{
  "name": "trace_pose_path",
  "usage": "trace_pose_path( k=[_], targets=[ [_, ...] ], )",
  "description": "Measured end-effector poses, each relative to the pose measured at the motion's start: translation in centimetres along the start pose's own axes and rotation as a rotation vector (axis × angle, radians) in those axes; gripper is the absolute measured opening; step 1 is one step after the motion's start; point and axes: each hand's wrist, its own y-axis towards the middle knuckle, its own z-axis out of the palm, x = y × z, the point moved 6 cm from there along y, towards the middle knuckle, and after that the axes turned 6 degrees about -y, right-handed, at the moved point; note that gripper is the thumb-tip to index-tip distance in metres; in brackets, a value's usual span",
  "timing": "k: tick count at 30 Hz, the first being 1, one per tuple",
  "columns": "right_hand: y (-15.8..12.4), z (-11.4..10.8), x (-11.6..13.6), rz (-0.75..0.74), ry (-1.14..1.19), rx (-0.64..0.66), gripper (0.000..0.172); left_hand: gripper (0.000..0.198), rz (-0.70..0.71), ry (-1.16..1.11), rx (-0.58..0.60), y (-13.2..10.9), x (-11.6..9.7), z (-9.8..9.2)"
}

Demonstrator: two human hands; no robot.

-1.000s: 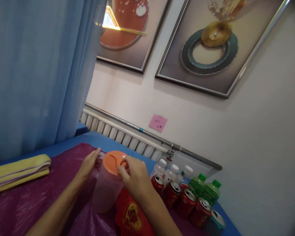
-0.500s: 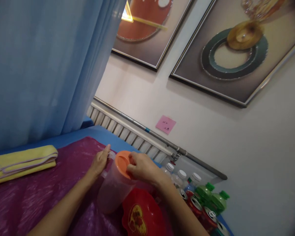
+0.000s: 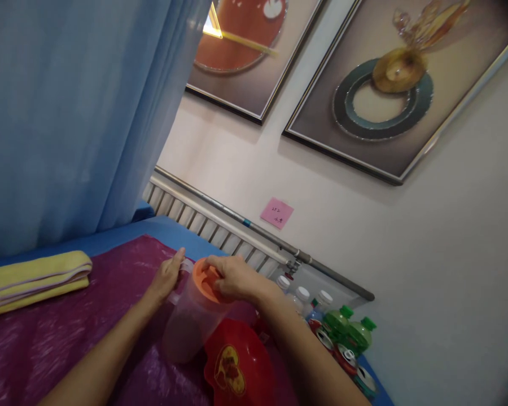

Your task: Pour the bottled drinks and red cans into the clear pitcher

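A translucent pitcher [image 3: 188, 327] with an orange lid [image 3: 207, 285] stands on a purple plastic sheet [image 3: 122, 270], slightly tilted in the view. Wrapped round the pitcher's handle on its left side is my left hand [image 3: 169, 273], thumb up. My right hand [image 3: 231, 276] is on the lid, its fingers bent onto the lid's recessed top and pinching there. Just right of the pitcher lies a red scalloped dish [image 3: 254, 361] with a yellow heart-shaped print, partly covered by my right forearm.
A folded yellow towel [image 3: 38, 279] lies at the left. Several clear and green bottles [image 3: 359, 335] and open cans [image 3: 347, 358] stand at the right. Behind are a radiator [image 3: 203, 220] with a pipe, a blue curtain [image 3: 76, 113] and framed pictures.
My right hand's fingers have shifted slightly to the left across the orange lid. The whole view has shifted a little. My left hand keeps its hold on the handle.
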Motion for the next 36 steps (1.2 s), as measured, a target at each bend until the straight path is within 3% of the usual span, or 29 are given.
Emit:
trace_pose_path(
  k=[6,11,13,16,23,28,36],
  targets=[
    [0.0,0.8,0.1,-0.172,-0.187,-0.162,0.035,0.057,-0.012,-0.005,0.032,0.1,0.3,0.5],
    [-1.2,0.6,-1.9,0.205,-0.083,-0.332,0.024,0.057,0.006,0.033,-0.015,0.2,0.2,0.5],
    [-1.7,0.7,-1.7,0.300,-0.060,-0.301,0.031,0.057,0.026,0.047,-0.027,0.2,0.1,0.5],
    [-1.8,0.9,-0.2,0.296,-0.085,-0.198,0.041,0.056,0.056,0.074,-0.049,0.1,-0.1,0.3],
    [0.1,0.5,0.9,0.344,-0.004,-0.023,0.042,0.057,0.089,0.122,-0.053,-0.4,-1.0,0.3],
    [0.3,0.2,0.6,0.313,0.059,0.027,0.036,0.056,0.043,0.099,-0.044,0.0,-0.4,0.2],
    [-0.8,0.2,0.1,-0.011,0.077,0.012,0.017,0.059,0.029,0.053,0.009,0.3,0.3,0.5]
  ],
)
